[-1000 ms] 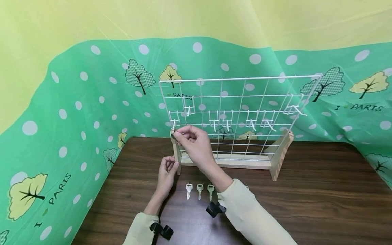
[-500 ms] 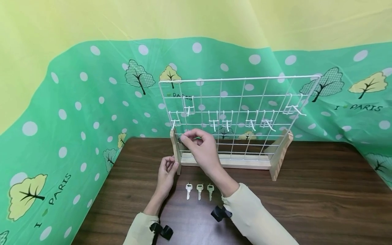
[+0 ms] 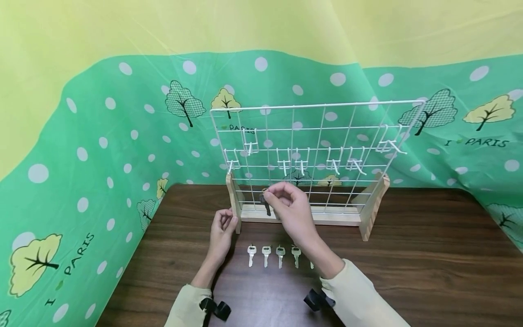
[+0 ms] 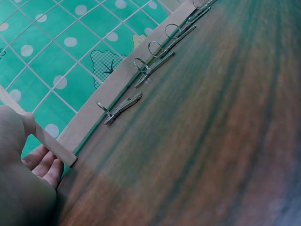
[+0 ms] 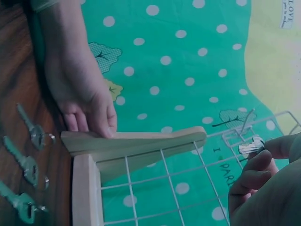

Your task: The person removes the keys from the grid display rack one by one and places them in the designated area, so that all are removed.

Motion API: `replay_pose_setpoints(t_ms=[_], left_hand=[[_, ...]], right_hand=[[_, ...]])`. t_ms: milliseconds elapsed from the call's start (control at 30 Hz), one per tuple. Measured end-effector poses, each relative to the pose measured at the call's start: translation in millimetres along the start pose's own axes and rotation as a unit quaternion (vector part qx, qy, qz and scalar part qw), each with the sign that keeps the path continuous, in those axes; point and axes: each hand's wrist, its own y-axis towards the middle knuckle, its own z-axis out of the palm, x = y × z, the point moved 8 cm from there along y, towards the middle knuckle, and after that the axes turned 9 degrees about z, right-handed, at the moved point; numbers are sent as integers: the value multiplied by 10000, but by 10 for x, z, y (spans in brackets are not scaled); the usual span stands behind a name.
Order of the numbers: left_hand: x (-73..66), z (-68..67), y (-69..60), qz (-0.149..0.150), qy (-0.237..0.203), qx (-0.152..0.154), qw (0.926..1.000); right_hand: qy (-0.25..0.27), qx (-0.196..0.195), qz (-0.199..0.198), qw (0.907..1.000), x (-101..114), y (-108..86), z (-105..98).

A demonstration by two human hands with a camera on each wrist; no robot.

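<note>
My right hand (image 3: 292,211) pinches a dark-looking key (image 3: 267,207) between thumb and fingertips, in front of the lower left part of a white wire grid rack (image 3: 308,107). In the right wrist view that key (image 5: 252,147) looks silvery at the fingertips. My left hand (image 3: 222,234) holds the rack's left wooden leg (image 3: 234,200) low down, thumb at the front; the left wrist view has its fingers (image 4: 44,165) behind that leg. Silver keys (image 3: 266,256) with small rings lie in a row on the table before the rack; my right forearm partly covers the rightmost visible one.
White hooks (image 3: 301,165) hang at several spots on the grid, one (image 3: 233,165) by its left edge. A wooden bar (image 3: 335,219) joins the left leg to the right leg (image 3: 375,206). Patterned green and yellow cloth (image 3: 135,109) stands around the dark wooden table (image 3: 441,254).
My right hand has moved right and down from the hook at the grid's left edge, bringing the key along. More of the key row shows now. The left hand has stayed put.
</note>
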Motion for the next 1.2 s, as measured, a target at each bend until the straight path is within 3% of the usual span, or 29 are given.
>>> replay_pose_setpoints(t_ms=[267, 767, 1200], left_hand=[[-8, 6, -1, 5, -65, -58, 10000], [-2, -2, 12, 240, -52, -77, 9997], [-3, 3, -4, 5, -78, -89, 9999]], right_hand=[[111, -51, 125, 9998, -144, -171, -248], [-30, -664, 121, 9977, -364, -370, -719], [-9, -995, 304, 9946, -658, -548, -1276]])
